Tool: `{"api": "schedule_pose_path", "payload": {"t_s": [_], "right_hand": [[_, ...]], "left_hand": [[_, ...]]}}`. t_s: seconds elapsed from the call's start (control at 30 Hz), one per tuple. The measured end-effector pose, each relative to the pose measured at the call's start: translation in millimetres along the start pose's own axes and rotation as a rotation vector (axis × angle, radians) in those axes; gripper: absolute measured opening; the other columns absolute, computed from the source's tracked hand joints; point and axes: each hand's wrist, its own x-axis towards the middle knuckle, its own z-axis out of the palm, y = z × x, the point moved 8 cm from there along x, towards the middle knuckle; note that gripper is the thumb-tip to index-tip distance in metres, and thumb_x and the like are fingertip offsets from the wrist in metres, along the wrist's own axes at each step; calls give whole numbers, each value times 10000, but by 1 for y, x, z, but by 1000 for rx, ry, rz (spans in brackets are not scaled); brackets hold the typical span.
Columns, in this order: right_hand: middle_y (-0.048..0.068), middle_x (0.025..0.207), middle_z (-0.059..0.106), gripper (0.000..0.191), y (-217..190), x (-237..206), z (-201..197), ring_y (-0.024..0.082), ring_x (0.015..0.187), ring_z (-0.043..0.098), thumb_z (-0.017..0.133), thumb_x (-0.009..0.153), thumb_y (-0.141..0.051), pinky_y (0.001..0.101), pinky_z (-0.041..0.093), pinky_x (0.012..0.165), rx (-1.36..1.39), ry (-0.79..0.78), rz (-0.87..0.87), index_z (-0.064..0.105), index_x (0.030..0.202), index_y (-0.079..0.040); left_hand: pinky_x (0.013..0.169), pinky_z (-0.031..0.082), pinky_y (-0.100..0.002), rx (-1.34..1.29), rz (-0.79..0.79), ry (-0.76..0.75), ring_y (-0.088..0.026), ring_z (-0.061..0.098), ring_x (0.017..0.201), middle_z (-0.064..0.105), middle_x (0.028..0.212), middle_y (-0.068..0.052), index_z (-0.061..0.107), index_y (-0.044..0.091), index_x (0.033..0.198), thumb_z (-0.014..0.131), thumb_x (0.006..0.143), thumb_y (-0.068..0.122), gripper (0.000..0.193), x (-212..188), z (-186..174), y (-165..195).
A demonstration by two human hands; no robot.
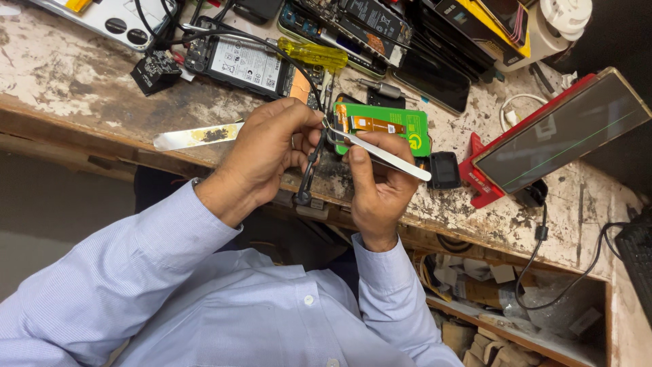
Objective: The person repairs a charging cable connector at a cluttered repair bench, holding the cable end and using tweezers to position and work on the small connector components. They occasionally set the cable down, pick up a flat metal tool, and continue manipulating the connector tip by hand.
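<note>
Looking down over a worn, paint-scarred workbench [68, 75]. Far left, a flat metal blade [197, 136] lies on the bench edge, a dark smear at its middle. Behind it sits a small black block [155, 71], then an opened phone [244, 64] with its battery showing, and a yellow-handled screwdriver [316, 54].

The left hand [261, 160], in a pale blue shirt sleeve, is curled tight, fingertips pinched together around something small by the black cable [309, 166]; what it grips I cannot tell, the fingers cover it. The cable runs down past the bench edge between both hands.

The right hand [377, 194] is closed on a pair of metal tweezers [384, 156], thumb and forefinger pressing the shaft; the tips point left toward the left fingertips, the far end sticks out right. Just behind both hands lies a green board [407, 122] with an orange ribbon strip [370, 124] across it.

Right of that, a small black square part [445, 170], then a red stand [482, 183] holding a tilted phone screen [564, 132] showing a thin green line. Below right, an open drawer [516, 299] of scraps.
</note>
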Motion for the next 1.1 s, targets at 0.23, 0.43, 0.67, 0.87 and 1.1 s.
{"api": "schedule_pose_path", "payload": {"t_s": [0.23,0.43,0.67,0.87,1.1], "right_hand": [[66,1025,686,148,1,0,0,91,826,659,683,1062,-52,208,534,738,-4,-7,14,630,1191,-4],[67,1013,694,145,-1,0,1,94,828,656,682,1061,-43,231,536,791,-13,-10,26,631,1191,-3],[63,1118,652,138,-14,0,5,98,864,650,706,1055,-38,217,548,789,-134,-27,-88,658,1181,-8],[69,1106,673,153,-20,1,5,130,981,653,733,1043,-60,240,540,879,-221,-38,-150,672,1178,-22],[76,1139,697,167,-27,3,7,151,997,668,757,1023,-65,257,557,889,-279,-68,-206,681,1169,-43]], "left_hand": [[489,509,-243,2,-1,2,-86,608,594,627,731,-3,626,63,891,616,955,170,125,0,-1,-1],[499,512,-240,-3,4,4,-86,609,600,626,735,-1,625,64,895,617,959,174,127,1,-1,-2],[467,495,-242,11,3,14,-90,598,582,626,720,-9,614,65,887,622,959,174,131,1,-1,-1],[473,500,-246,3,9,2,-92,599,583,623,716,-7,616,64,882,621,957,171,130,0,0,0],[503,503,-245,-9,-13,-2,-89,605,603,619,720,0,618,72,884,612,959,167,121,-2,0,4]]}}
